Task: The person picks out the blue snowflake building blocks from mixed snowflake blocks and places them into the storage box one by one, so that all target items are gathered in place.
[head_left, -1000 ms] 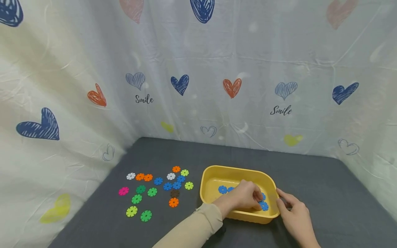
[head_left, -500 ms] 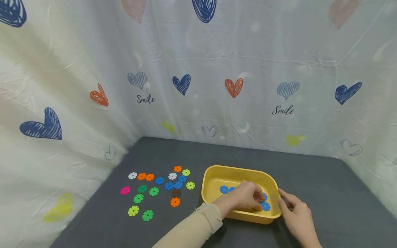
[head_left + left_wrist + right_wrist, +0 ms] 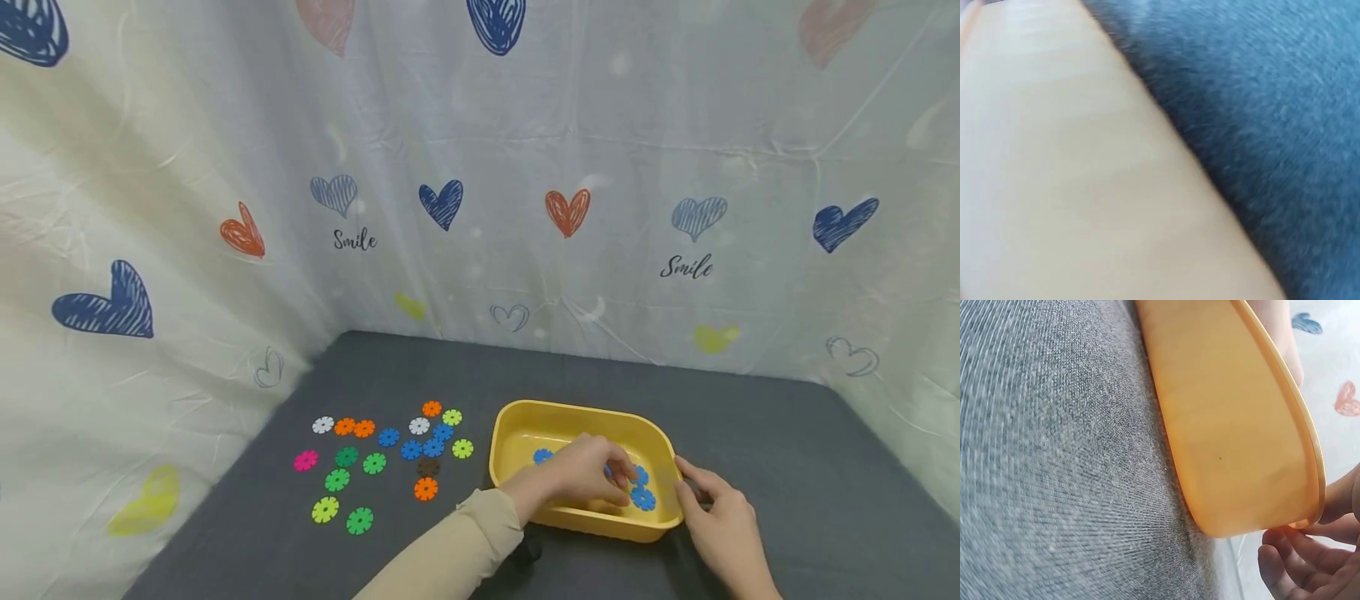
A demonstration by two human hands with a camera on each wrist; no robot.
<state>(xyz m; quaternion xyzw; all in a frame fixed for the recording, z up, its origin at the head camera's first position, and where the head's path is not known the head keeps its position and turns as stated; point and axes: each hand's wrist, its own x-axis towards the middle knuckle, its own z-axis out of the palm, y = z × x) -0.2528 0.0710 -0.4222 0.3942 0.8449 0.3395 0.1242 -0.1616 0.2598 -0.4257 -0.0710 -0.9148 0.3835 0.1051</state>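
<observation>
A yellow plastic basin [image 3: 585, 522] stands on the dark cloth. Several blue notched plastic discs [image 3: 642, 499] lie inside it, some partly hidden by a hand. My left hand [image 3: 588, 468] reaches over the near rim into the basin with bent fingers just left of these discs; nothing shows between them. At the basin's right end, my right hand [image 3: 722, 518] grips the rim between thumb and fingers. The right wrist view shows its fingers [image 3: 1310, 556] at the corner of the basin wall [image 3: 1235, 437]. Only sleeve and cloth appear in the left wrist view.
To the left of the basin, loose notched discs lie spread on the cloth: green [image 3: 360, 521], orange [image 3: 426, 488], blue [image 3: 411, 450], pink [image 3: 306, 460], white, brown and lime ones. A white curtain [image 3: 495, 250] printed with hearts hangs behind and at the sides.
My left hand has drawn slightly left and up from the blue discs at the basin's right end. My right hand keeps its hold on the rim. The whole view has shifted slightly.
</observation>
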